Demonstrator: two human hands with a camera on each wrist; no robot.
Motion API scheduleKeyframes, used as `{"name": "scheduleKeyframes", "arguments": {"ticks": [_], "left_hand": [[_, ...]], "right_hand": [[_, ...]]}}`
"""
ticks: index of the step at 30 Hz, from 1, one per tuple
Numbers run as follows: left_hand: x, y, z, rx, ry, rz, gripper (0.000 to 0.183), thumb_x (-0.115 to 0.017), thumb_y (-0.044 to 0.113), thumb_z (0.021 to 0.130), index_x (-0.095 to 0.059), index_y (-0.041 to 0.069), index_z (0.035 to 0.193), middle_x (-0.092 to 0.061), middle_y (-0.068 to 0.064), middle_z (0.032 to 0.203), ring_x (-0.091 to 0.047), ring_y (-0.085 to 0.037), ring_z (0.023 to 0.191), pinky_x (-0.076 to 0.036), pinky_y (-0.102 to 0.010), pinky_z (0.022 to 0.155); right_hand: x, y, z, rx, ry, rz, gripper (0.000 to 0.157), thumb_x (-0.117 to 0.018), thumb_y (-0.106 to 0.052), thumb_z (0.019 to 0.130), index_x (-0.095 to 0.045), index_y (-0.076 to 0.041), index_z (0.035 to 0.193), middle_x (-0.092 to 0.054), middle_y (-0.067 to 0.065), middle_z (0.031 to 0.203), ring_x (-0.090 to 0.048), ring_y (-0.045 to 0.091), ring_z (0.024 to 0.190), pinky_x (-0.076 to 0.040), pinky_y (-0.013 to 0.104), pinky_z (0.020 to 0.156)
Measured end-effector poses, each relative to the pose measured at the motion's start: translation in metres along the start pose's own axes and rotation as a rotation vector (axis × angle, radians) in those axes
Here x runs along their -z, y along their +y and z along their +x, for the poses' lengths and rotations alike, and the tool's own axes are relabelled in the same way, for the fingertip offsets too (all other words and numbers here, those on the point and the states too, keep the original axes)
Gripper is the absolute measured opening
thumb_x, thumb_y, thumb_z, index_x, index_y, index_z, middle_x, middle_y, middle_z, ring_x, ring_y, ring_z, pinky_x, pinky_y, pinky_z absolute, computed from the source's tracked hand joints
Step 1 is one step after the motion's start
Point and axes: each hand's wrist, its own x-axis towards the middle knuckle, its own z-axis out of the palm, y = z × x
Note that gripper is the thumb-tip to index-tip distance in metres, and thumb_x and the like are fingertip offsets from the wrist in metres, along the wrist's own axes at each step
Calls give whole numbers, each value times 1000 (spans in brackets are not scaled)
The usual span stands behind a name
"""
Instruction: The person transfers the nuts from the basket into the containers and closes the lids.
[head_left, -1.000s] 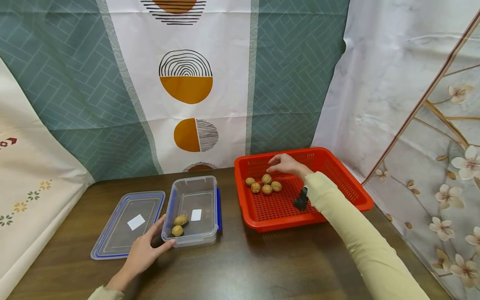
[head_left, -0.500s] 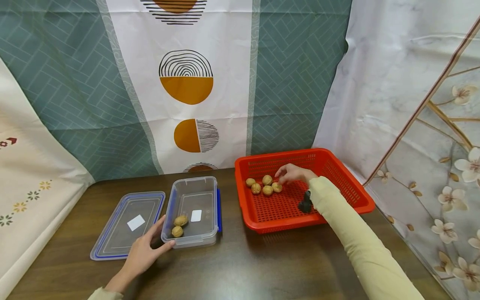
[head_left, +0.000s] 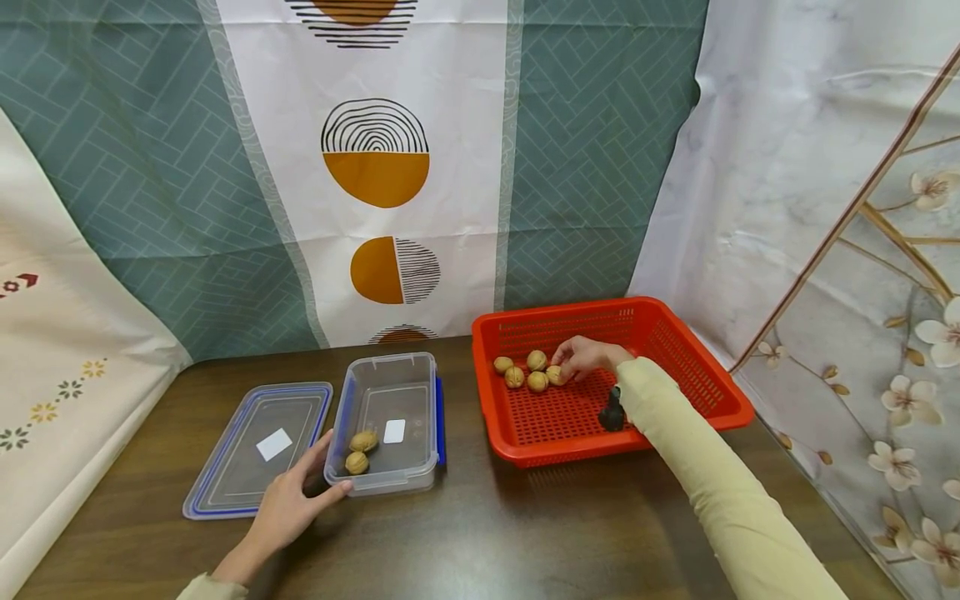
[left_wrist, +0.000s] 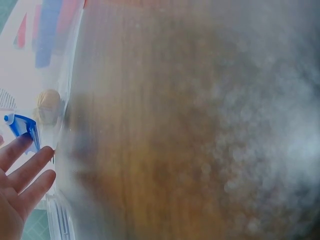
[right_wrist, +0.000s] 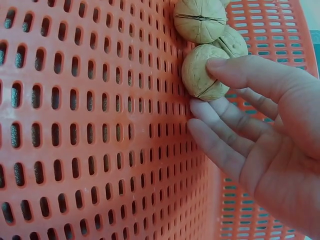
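Observation:
In the head view, my right hand (head_left: 591,357) reaches into a red plastic basket (head_left: 487,408). Its thumb and fingers pinch a walnut (head_left: 555,375) at the right of a small cluster. The right wrist view has the thumb on top of this walnut (right_wrist: 202,77) and fingertips against its lower side, with other walnuts (right_wrist: 200,20) right beside it. My left hand (head_left: 285,502), fingers spread and fairly straight, touches the near left corner of a clear plastic food container (head_left: 390,482). Two walnuts (head_left: 361,451) lie inside that container.
Left of the container, its clear lid (head_left: 247,454) with a blue seal lies flat on the brown wooden table (head_left: 480,542). A black device (head_left: 612,410) sits at my right wrist. Patterned cloths (head_left: 585,167) hang behind and at both sides.
My right hand has come down and slightly right inside the basket, from above the walnuts to the rightmost one, and its fingers have closed around it. My left hand has stayed at the container.

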Motion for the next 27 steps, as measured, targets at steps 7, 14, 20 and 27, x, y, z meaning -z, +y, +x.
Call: {"name": "scheduleKeyframes", "arguments": {"ticks": [7, 14, 20, 27], "left_hand": [[0, 2, 0, -7, 6, 6, 74, -67, 37, 80, -32, 15, 141, -54, -20, 123, -61, -32, 99, -45, -51, 82], [-1, 2, -1, -3, 11, 6, 75, -68, 37, 79, -32, 15, 141, -54, -20, 124, -61, -32, 99, -44, -52, 83], [-2, 3, -2, -1, 12, 3, 76, -68, 37, 79, -32, 14, 142, -53, -22, 125, -60, -34, 100, -44, -52, 83], [-2, 5, -2, 8, 5, 2, 75, -67, 37, 80, -31, 15, 142, -52, -23, 124, -59, -36, 100, -43, -53, 84]], "right_hand": [[3, -2, -4, 18, 17, -2, 32, -61, 1, 78, -56, 5, 109, -63, 8, 90, -59, 15, 77, -49, 40, 77], [8, -15, -13, 56, 43, 13, 26, -62, -2, 79, -57, 3, 105, -64, 6, 84, -58, 29, 83, -46, 46, 80], [14, -34, -26, 116, 51, 12, 23, -61, -1, 80, -58, 2, 103, -62, 7, 83, -55, 37, 86, -47, 44, 76], [17, -56, -36, 166, 79, -11, 23, -63, -4, 81, -60, -1, 104, -63, 9, 90, -59, 27, 84, -48, 28, 68]]}}
